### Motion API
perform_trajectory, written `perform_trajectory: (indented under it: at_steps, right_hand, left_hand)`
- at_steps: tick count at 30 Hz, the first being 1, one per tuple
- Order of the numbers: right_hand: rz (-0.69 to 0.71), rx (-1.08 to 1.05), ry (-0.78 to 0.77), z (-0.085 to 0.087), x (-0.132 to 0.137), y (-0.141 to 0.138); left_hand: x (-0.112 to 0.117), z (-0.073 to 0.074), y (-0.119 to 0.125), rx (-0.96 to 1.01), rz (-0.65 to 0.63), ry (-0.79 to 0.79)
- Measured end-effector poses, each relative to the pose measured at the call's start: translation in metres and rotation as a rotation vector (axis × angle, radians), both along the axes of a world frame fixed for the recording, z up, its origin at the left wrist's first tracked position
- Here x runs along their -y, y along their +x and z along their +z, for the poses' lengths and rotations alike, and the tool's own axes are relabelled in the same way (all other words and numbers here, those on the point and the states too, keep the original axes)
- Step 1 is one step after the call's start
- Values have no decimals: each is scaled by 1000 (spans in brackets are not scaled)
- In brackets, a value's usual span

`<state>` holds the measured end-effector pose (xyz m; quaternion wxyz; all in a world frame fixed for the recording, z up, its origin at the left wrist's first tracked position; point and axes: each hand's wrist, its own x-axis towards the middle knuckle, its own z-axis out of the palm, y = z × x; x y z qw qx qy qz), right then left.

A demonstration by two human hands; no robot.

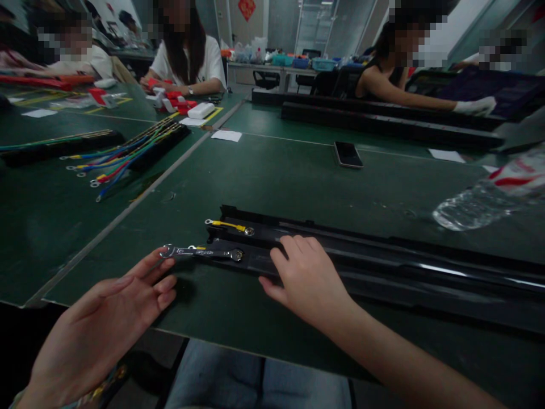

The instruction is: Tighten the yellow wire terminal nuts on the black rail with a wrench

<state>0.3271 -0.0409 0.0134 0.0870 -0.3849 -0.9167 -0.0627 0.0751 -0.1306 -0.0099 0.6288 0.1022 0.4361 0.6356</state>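
A long black rail (409,267) lies across the green table in front of me. My right hand (306,278) rests on its left part, fingers curled over the top edge and pressing it down. A silver wrench (200,252) sits on a fastener at the rail's left end, its handle pointing left. My left hand (106,324) is open, fingers stretched out, fingertips just touching the wrench's free end. A yellow-sleeved wire with ring terminals (230,226) lies on the rail's end behind the wrench.
A phone (348,154) lies further back. A plastic water bottle (489,199) lies on its side at right. Coloured wires with terminals (123,156) and black rails sit at left. Other people work at the far side, one with a white-gloved hand (474,105).
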Motion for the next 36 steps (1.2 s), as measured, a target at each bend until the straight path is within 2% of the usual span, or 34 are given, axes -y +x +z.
perform_trajectory:
  at_steps: [11, 21, 28, 32, 36]
  right_hand:
    - [-3, -1, -11, 1, 0, 0]
    - [5, -9, -21, 0, -1, 1]
    - [4, -3, -28, -1, -1, 0]
    - [9, -4, -28, -1, -2, 0]
    - [5, -7, -19, -1, -2, 1]
  left_hand:
    - [-41, 18, 2, -15, -113, 46]
    - [-62, 17, 1, -21, -156, 90]
    - [-60, 14, -2, 8, -111, 65]
    - [-48, 14, -2, 12, -39, 37]
    - [-30, 11, -5, 33, -78, 39]
